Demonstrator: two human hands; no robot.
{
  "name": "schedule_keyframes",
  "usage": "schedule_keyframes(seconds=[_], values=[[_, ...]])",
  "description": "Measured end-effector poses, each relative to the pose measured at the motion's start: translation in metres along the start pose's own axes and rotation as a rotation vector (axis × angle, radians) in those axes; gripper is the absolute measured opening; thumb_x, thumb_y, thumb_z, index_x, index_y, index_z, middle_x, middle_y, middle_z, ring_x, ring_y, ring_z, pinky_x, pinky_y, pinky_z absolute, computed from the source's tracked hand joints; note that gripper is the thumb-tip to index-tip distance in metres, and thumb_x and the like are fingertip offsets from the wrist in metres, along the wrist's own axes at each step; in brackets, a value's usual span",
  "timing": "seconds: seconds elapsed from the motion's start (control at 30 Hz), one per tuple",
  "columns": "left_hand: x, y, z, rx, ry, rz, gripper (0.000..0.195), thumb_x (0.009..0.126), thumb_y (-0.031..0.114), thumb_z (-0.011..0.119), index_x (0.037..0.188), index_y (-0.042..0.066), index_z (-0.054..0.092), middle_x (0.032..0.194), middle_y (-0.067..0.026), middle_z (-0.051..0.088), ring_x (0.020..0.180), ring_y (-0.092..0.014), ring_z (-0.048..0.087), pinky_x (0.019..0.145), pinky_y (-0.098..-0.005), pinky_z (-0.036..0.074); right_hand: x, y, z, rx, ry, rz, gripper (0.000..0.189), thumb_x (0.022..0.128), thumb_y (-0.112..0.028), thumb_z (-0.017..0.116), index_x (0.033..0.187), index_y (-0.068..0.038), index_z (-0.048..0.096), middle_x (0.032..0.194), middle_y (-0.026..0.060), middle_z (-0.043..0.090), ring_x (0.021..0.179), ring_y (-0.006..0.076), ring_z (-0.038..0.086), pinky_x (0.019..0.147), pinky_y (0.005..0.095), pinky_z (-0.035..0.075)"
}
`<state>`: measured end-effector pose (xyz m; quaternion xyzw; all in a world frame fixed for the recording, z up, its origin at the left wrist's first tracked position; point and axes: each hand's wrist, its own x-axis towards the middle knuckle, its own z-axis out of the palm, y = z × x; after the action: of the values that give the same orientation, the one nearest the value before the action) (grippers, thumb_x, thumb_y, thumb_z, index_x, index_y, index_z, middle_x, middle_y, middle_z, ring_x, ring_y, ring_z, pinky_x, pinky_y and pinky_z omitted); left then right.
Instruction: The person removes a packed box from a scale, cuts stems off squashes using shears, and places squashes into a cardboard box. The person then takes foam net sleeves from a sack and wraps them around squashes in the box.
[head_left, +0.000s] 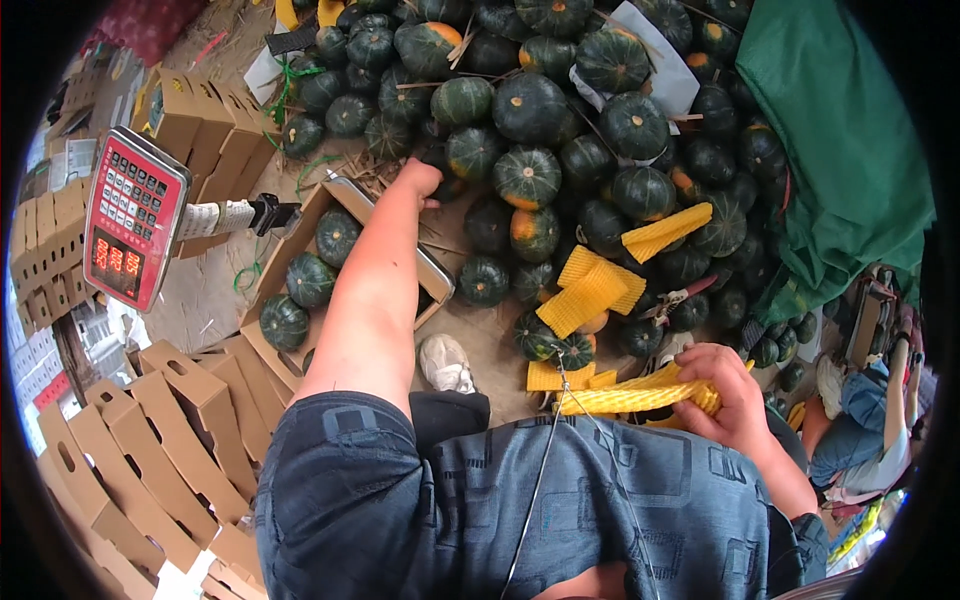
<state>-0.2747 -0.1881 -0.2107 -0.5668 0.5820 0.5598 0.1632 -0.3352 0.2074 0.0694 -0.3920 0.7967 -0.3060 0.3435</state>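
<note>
My left hand (421, 182) reaches over the near edge of a heap of dark green squashes (527, 178). Its fingertips meet a small dark squash (450, 187), and whether they grip it cannot be told. My right hand (716, 390) is closed around the end of a bundle of yellow foam net sleeves (634, 397), close to my shirt. More yellow foam sleeves (585, 292) lie on the squashes. Under my left forearm is an open cardboard box (262, 300) with several squashes (311, 279) in it, and a metal-edged platform (435, 274) shows beside the arm.
A red scale display (137, 217) on a post stands at left. Cardboard boxes (187, 412) are stacked at lower left. Pruning shears (679, 300) with red handles lie on the heap, and a green cloth (832, 135) covers its right side. Another person (862, 420) is at far right.
</note>
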Motion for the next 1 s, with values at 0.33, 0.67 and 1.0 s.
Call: schedule_keyframes(seconds=[0.33,0.67,1.0], values=[[-0.058,0.034,-0.004,0.275,0.289,0.807,0.042,0.080,0.025,0.058,0.117,0.007,0.051,0.116,-0.0196,0.052,0.109,-0.033,0.050,0.090,-0.0384,0.041,-0.006,-0.005,-0.007,-0.082,0.053,-0.078,0.031,0.063,-0.003,0.067,0.091,-0.003,0.053,0.095,0.0137,0.057,0.092,0.0317,0.055,0.080,0.0375,0.045],[-0.327,0.053,0.050,0.515,-0.497,1.101,0.046,0.076,0.012,0.058,0.120,0.005,0.045,0.095,-0.0105,0.060,0.086,-0.024,0.059,0.074,-0.0336,0.047,0.000,-0.008,0.006,-0.078,0.280,-0.118,0.030,0.072,-0.005,0.061,0.100,-0.001,0.053,0.093,0.0152,0.058,0.089,0.0311,0.058,0.079,0.0345,0.046],[-0.391,-0.041,-0.062,-0.127,-0.218,0.708,0.075,0.075,-0.003,0.051,0.139,0.013,0.015,0.101,-0.0104,0.059,0.084,-0.015,0.059,0.059,-0.0277,0.048,0.051,-0.018,0.051,-0.117,0.471,-0.283,0.058,0.077,-0.038,0.064,0.123,-0.008,0.044,0.123,0.0155,0.047,0.118,0.0339,0.039,0.099,0.0409,0.031]])
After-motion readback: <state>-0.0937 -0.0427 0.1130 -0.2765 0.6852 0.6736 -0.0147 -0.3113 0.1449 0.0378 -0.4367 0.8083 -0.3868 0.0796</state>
